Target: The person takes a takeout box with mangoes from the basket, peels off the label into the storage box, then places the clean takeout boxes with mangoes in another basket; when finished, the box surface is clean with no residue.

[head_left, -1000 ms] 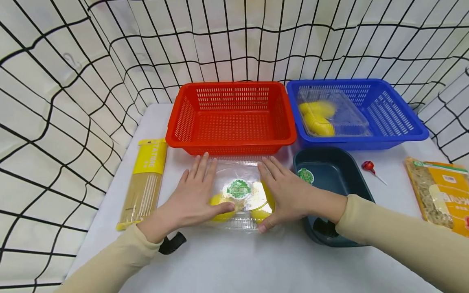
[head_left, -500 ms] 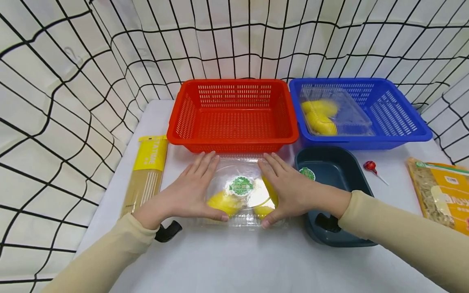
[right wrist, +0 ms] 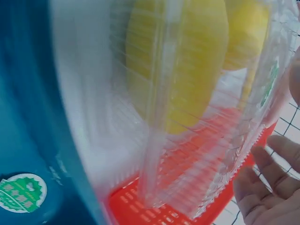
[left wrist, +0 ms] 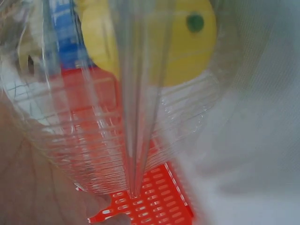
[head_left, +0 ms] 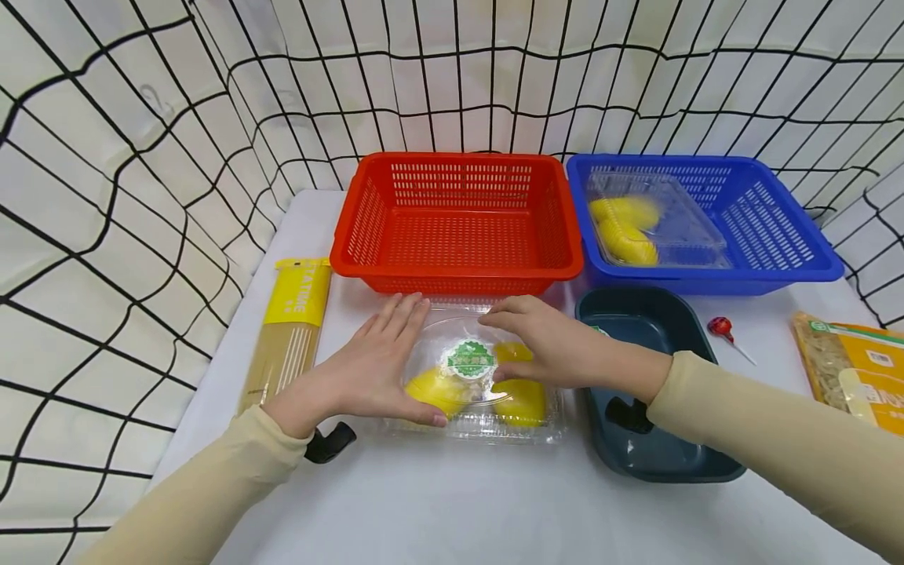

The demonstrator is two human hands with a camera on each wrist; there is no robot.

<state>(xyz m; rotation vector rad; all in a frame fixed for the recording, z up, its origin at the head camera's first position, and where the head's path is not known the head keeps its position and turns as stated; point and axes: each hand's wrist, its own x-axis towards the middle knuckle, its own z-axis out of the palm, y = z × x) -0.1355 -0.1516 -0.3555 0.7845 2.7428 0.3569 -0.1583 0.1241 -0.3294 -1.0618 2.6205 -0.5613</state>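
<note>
A clear plastic clamshell box (head_left: 473, 430) with yellow oval fruits (head_left: 521, 402) inside lies in front of the red basket. On its lid is a round green-and-white sticker (head_left: 471, 359). My left hand (head_left: 374, 369) rests along the box's left side, fingers straight and thumb spread toward the front. Over the right half of the lid is my right hand (head_left: 547, 343), thumb and fingers loosely bent and apart beside the sticker. The right wrist view shows those fingers (right wrist: 269, 187) just above the lid, holding nothing. Through the box wall, the left wrist view shows a yellow fruit (left wrist: 183, 42).
Behind are the red basket (head_left: 459, 239) and a blue basket (head_left: 759, 227) with another clear box (head_left: 681, 212). A dark teal bin (head_left: 678, 455) stands right, a green sticker (right wrist: 22, 193) inside. Noodle pack (head_left: 286, 337) left; lollipop (head_left: 720, 326) and orange bag (head_left: 858, 373) right. Black wire grid surrounds.
My right hand has left the box's right side and moved inward over the lid, its fingers now more bent near the sticker. My left hand stays at the left side.
</note>
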